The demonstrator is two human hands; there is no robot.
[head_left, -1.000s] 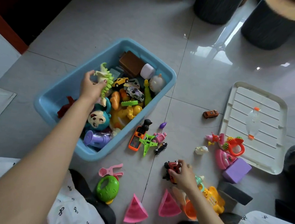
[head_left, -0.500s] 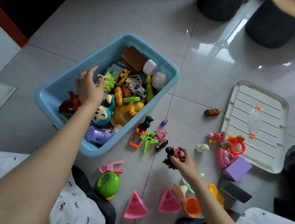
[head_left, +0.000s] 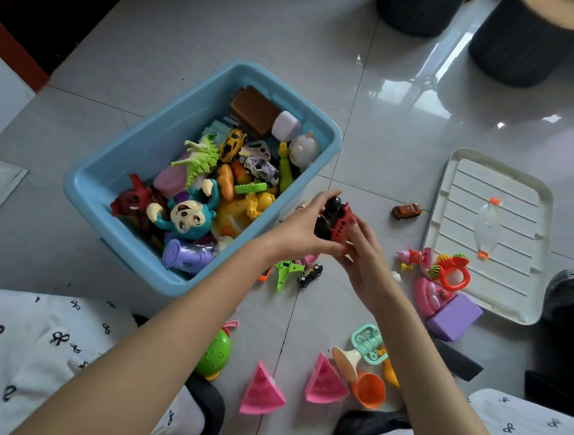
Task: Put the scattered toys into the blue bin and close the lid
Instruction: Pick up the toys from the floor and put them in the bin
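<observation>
Nearest on the glossy tiled floor lie two pink wedge-shaped toys and an orange plastic cup. Above them the left hand and right hand both grip a black and red toy train. The blue bin holds many plastic toys. Its white ribbed lid lies flat to the right.

I see soft daylight from the far side, glaring white off the glossy floor tiles at upper right. The top left corner falls into darkness, shadows under the toys stay faint, and the wide lens bends the edges, where the dark stools blur slightly.
</observation>
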